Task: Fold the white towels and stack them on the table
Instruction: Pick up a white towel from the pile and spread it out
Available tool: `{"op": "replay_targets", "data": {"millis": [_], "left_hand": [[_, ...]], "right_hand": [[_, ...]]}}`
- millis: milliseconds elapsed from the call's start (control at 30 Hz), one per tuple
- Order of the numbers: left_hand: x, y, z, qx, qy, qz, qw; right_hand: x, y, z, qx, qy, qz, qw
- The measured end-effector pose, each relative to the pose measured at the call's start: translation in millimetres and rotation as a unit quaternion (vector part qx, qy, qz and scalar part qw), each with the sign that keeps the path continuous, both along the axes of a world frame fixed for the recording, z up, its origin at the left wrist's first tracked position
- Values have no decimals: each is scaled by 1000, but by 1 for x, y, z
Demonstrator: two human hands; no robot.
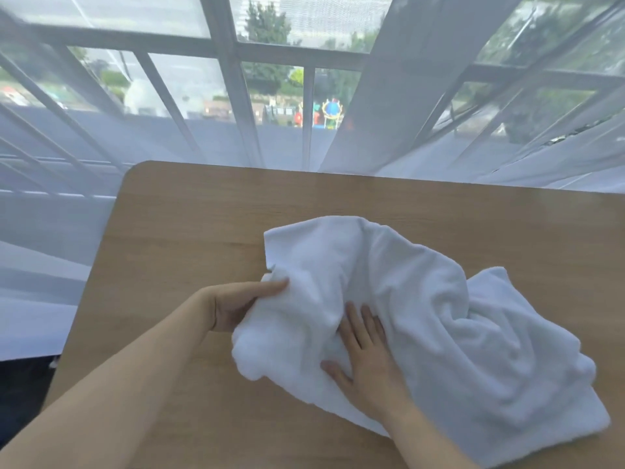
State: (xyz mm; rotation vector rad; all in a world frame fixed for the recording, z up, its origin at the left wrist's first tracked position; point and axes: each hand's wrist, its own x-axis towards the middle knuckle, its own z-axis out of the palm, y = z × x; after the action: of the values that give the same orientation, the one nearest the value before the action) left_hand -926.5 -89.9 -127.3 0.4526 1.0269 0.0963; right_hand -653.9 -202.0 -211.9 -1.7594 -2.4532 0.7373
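A crumpled white towel [422, 309] lies in loose folds on the wooden table [189, 231], spreading from the middle to the near right. My left hand [236, 304] pinches the towel's left edge between thumb and fingers, the fingers partly hidden under the cloth. My right hand [367, 353] lies flat on top of the towel near its left part, fingers spread and pointing away from me. I cannot tell whether the heap is one towel or more.
The table's far edge meets sheer white curtains [422, 96] hanging before a large window [270, 59]. The table's rounded far-left corner [133, 170] is in view, and dark floor [20, 394] shows past its left edge. Bare wood lies left of and beyond the towel.
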Motion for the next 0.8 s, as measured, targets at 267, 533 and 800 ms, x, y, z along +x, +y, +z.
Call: {"op": "replay_targets", "data": {"millis": [267,533,800], "left_hand": [[27,35,-23,53,-27,238,970],[-24,27,-21,175,-93,342,919],[-17,48,-4,62,50,134,988]], "right_hand": [[5,-3,4,-15,-14,11,1000],[3,10,9,-24,-24,37,999],[-31,16,22,14,-54,-27,998]]}}
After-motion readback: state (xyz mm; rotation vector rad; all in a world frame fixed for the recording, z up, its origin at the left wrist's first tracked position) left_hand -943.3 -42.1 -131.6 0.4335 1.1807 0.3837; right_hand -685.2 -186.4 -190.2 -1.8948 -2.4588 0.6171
